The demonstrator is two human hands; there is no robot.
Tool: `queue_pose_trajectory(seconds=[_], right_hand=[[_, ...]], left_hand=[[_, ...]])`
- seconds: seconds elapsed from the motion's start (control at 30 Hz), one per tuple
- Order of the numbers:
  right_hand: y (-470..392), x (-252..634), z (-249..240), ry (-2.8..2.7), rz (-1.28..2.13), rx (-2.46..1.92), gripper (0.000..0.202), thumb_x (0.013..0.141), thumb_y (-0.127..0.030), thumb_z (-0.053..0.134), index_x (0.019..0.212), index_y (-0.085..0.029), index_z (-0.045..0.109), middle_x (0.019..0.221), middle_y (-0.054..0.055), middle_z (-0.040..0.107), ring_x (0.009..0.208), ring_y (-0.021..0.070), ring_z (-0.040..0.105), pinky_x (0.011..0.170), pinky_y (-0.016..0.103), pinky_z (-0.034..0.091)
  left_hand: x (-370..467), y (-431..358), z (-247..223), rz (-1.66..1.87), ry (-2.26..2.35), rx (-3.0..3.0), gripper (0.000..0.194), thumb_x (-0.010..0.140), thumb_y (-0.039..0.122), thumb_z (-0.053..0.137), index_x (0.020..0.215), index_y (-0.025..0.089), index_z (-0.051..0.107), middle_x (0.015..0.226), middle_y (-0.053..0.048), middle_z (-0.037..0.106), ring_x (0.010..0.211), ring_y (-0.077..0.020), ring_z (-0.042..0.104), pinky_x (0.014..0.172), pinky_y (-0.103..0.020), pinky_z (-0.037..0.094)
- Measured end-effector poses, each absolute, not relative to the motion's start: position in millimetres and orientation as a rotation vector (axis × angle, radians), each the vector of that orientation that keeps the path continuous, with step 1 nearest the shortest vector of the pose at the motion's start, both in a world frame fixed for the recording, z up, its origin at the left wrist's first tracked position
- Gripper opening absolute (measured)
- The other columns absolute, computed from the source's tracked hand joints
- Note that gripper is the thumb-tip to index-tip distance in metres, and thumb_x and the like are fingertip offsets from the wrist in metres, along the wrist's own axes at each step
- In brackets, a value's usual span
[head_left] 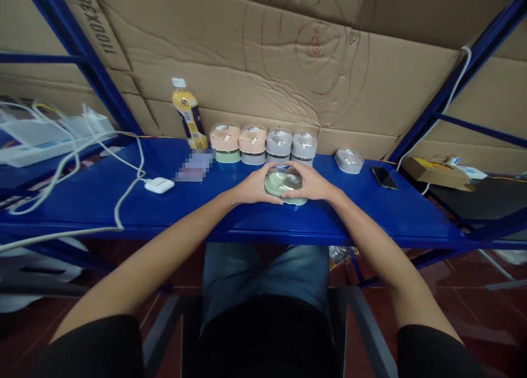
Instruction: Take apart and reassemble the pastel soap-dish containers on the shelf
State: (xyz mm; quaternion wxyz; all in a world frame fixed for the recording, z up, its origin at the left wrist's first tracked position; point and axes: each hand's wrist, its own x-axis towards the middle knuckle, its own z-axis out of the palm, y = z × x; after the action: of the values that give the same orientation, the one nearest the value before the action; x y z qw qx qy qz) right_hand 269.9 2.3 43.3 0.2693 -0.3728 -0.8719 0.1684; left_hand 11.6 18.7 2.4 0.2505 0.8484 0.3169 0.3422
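A green box with a clear lid [283,182] is between my hands near the middle of the blue shelf. My left hand [256,187] wraps round its left side, and my right hand [312,184] grips its right side. Some green shows under it, beneath my right fingers. Just behind stand two-layer stacks of similar boxes: a pink one over green [225,139], a pink one over grey [252,140], and two grey stacks [279,143], [304,146]. A single grey box [349,161] sits apart to the right.
On the blue shelf [164,213] stand a yellow bottle [189,117], a blurred flat item [194,167] and a white case [159,185] beside white cables. A phone [384,177] and an open carton [438,172] lie right. Cardboard [206,32] closes the back.
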Motion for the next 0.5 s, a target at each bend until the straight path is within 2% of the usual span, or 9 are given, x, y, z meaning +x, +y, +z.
queue_pose_trajectory(seconds=[0.13, 0.2, 0.33, 0.4, 0.5], right_hand=[[5, 287, 48, -2.242, 0.529, -1.048, 0.097, 0.073, -0.066, 0.092, 0.156, -0.025, 0.062, 0.139, 0.013, 0.077, 0.127, 0.0371, 0.074, 0.116, 0.057, 0.057], [9, 303, 52, -2.192, 0.546, -1.11, 0.093, 0.074, -0.066, 0.091, 0.153, -0.026, 0.064, 0.141, 0.013, 0.077, 0.125, 0.0361, 0.074, 0.114, 0.055, 0.058], [15, 328, 54, -2.077, 0.509, -1.323, 0.09, 0.075, -0.069, 0.09, 0.148, -0.022, 0.068, 0.141, 0.016, 0.076, 0.119, 0.0368, 0.074, 0.106, 0.057, 0.062], [18, 334, 52, -2.033, 0.504, -1.402, 0.09, 0.075, -0.069, 0.09, 0.147, -0.02, 0.068, 0.136, 0.017, 0.078, 0.116, 0.0373, 0.075, 0.103, 0.059, 0.063], [20, 336, 49, -2.011, 0.514, -1.424, 0.09, 0.074, -0.068, 0.091, 0.146, -0.019, 0.069, 0.133, 0.017, 0.079, 0.116, 0.0381, 0.075, 0.103, 0.059, 0.063]], left_hand=[[10, 16, 5, 0.926, 0.871, 2.358, 0.127, 0.063, 0.068, 0.101, 0.167, 0.02, 0.045, 0.164, -0.022, 0.059, 0.149, -0.046, 0.059, 0.125, -0.059, 0.049], [9, 15, 7, 0.909, 0.863, 2.411, 0.112, 0.071, 0.069, 0.097, 0.163, 0.023, 0.054, 0.16, -0.018, 0.062, 0.147, -0.0442, 0.06, 0.127, -0.059, 0.047], [7, 12, 10, 0.801, 0.854, 2.484, 0.059, 0.089, 0.067, 0.083, 0.135, 0.03, 0.081, 0.134, -0.012, 0.068, 0.139, -0.0395, 0.063, 0.128, -0.06, 0.046], [7, 11, 10, 0.785, 0.841, 2.485, 0.05, 0.092, 0.065, 0.08, 0.127, 0.031, 0.086, 0.131, -0.012, 0.066, 0.143, -0.0398, 0.06, 0.129, -0.06, 0.046], [6, 12, 10, 0.821, 0.856, 2.462, 0.048, 0.094, 0.066, 0.077, 0.123, 0.03, 0.087, 0.136, -0.012, 0.063, 0.147, -0.0411, 0.056, 0.13, -0.061, 0.045]])
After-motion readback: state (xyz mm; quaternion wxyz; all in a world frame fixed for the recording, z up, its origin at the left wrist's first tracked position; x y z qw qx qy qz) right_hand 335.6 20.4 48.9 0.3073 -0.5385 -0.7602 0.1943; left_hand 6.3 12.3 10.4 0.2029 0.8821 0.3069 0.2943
